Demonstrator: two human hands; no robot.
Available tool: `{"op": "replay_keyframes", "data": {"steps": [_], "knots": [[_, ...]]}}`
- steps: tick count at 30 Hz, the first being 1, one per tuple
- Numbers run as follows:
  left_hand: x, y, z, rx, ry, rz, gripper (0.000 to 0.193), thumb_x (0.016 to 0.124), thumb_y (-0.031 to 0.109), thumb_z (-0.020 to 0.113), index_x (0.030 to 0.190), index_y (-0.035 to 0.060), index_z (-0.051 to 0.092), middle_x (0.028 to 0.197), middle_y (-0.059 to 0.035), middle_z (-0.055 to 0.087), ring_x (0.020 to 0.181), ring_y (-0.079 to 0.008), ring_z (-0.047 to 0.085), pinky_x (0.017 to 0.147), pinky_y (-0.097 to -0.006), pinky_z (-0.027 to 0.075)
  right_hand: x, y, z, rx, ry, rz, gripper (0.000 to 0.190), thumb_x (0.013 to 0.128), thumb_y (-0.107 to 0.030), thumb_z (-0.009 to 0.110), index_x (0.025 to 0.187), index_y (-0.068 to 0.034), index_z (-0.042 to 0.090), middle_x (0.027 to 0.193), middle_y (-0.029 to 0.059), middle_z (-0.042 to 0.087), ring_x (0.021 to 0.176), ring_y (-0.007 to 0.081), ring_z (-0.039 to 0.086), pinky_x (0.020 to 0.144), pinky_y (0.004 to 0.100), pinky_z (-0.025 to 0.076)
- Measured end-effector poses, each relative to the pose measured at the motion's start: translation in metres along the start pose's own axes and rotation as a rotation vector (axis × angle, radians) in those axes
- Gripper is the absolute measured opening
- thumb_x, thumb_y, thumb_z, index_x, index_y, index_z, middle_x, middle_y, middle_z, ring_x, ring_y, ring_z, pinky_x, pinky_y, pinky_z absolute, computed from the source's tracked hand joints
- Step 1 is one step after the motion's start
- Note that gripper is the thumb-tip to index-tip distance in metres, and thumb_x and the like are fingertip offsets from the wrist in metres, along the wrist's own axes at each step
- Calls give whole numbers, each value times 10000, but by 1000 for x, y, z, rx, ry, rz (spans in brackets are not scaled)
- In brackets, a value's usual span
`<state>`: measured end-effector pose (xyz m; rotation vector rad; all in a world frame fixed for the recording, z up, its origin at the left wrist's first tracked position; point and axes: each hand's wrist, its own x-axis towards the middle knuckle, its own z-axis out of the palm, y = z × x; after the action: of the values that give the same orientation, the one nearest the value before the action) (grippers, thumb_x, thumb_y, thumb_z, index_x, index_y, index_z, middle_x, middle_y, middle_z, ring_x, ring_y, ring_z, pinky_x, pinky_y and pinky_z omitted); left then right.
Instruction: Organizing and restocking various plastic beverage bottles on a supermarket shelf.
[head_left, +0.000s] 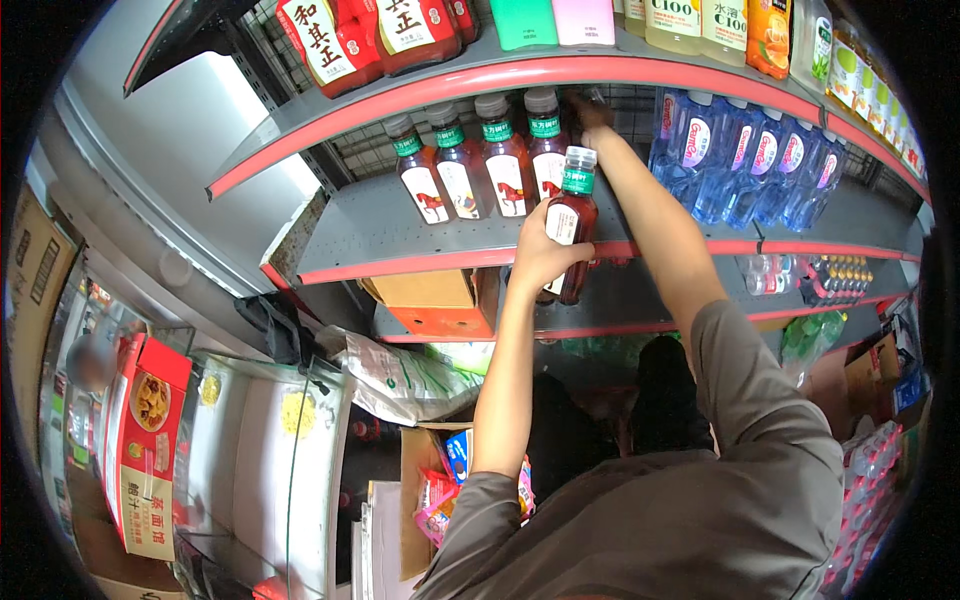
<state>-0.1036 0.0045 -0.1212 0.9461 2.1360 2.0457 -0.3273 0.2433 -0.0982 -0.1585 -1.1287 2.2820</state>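
My left hand (551, 251) is closed around a dark red-brown tea bottle (574, 225) with a green neck band, held upright in front of the middle shelf's edge. Behind and to its left, several similar tea bottles (504, 172) stand in a row on the grey shelf (360, 225). My right hand (592, 120) reaches deep into the same shelf, just right of the row and under the upper shelf. It is dark and blurred there, so its fingers and anything in them cannot be made out.
Blue water bottles (739, 161) stand on the shelf right of my right forearm. The upper shelf's red edge (525, 71) runs above my hands. Below are an orange-and-brown carton (442, 319), a silvery sack (397, 375) and an open box (414, 480) of snack packets. A glass case (262, 450) stands left.
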Motion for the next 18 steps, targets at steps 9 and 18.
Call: {"op": "replay_keyframes", "data": {"steps": [9, 18], "knots": [[1, -5, -1, 60, -12, -10, 656, 562, 81, 856, 1183, 20, 656, 1007, -81, 730, 924, -184, 681, 868, -347, 549, 8, 1, 15, -332, 122, -652, 684, 779, -207, 915, 1358, -49, 587, 1281, 138, 685, 1181, 310, 634, 1044, 422, 487], [0, -5, -1, 70, 8, 81, 640, 548, 59, 865, 1150, 24, 651, 994, -84, 720, 910, -198, 677, 852, -350, 549, -11, -27, 5, -899, 335, -955, 733, 829, -584, 753, 1284, -19, 646, 1285, 283, 644, 1265, 478, 553, 1029, 508, 463]]}}
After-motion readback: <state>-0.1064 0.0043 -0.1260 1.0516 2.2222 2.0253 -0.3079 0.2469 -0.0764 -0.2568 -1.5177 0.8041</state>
